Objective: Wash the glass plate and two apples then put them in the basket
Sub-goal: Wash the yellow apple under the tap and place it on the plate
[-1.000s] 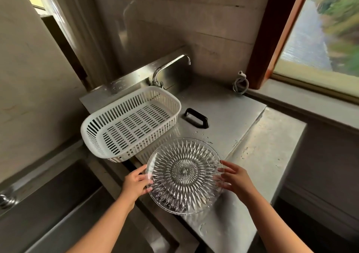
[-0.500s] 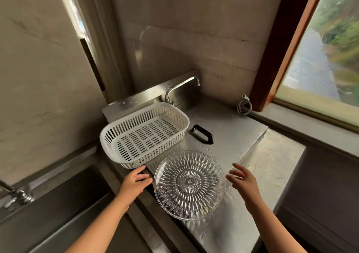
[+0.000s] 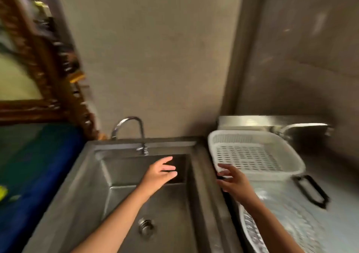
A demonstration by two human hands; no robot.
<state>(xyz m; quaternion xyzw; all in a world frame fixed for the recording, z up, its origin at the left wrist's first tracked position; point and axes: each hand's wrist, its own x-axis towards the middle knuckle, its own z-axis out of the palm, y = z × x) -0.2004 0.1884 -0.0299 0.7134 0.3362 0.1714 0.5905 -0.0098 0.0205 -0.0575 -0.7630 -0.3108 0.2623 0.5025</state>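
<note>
The glass plate (image 3: pixel 287 219) lies flat on the steel counter at the lower right, blurred by motion, partly under my right forearm. Just behind it stands the white slotted basket (image 3: pixel 252 142), with nothing in it. My right hand (image 3: pixel 233 180) hovers with fingers spread in front of the basket's near left corner, holding nothing. My left hand (image 3: pixel 159 173) is stretched out over the steel sink (image 3: pixel 120 194), fingers apart and holding nothing. No apples are in view.
A curved tap (image 3: pixel 132 128) rises behind the sink, whose drain (image 3: pixel 145 226) lies near the front. A black handle (image 3: pixel 312 190) sits on the counter right of the plate. A blue surface (image 3: pixel 33 184) lies left of the sink, a carved frame (image 3: pixel 48 74) above it.
The view has swung left from the counter to the sink. Both hands have left the plate, which stays on the counter; my left hand has moved out over the sink.
</note>
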